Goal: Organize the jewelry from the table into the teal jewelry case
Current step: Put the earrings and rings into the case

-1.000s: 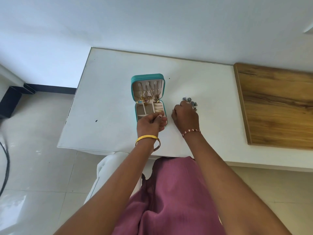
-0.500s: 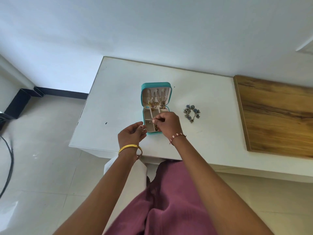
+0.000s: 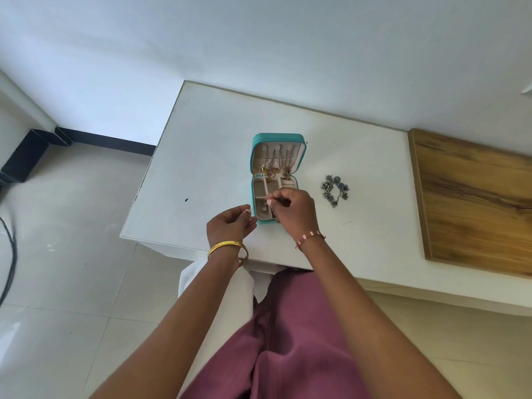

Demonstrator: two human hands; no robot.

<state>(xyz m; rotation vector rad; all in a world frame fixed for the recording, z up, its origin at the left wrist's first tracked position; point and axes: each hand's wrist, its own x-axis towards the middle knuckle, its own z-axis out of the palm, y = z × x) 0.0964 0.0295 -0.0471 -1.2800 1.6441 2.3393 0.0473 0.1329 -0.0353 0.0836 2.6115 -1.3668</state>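
Jewelry is lying partly inside the teal jewelry case (image 3: pixel 277 141) and partly loose on the white worktop (image 3: pixel 201 156). Going left to right: the left hand (image 3: pixel 230 227) is hovering over the near worktop edge, just left of the case, with its fingers (image 3: pixel 247 212) pinching a small stud earring (image 3: pixel 251 210); a gold bangle (image 3: pixel 227 247) is sitting on that wrist. The case is standing open near the worktop centre, its lid tilting back with chains hanging inside and pendants (image 3: pixel 270 172) resting at the hinge. A small stud (image 3: pixel 264 208) is lying in the near-left compartment. The right hand (image 3: pixel 293 210) is hovering over the near compartments, its fingers (image 3: pixel 270 201) closing together on a thin item too small to identify. A silver-blue flower bracelet (image 3: pixel 334 190) is lying on the worktop, right of the case and apart from it. A wooden board (image 3: pixel 472 203) is occupying the far right.
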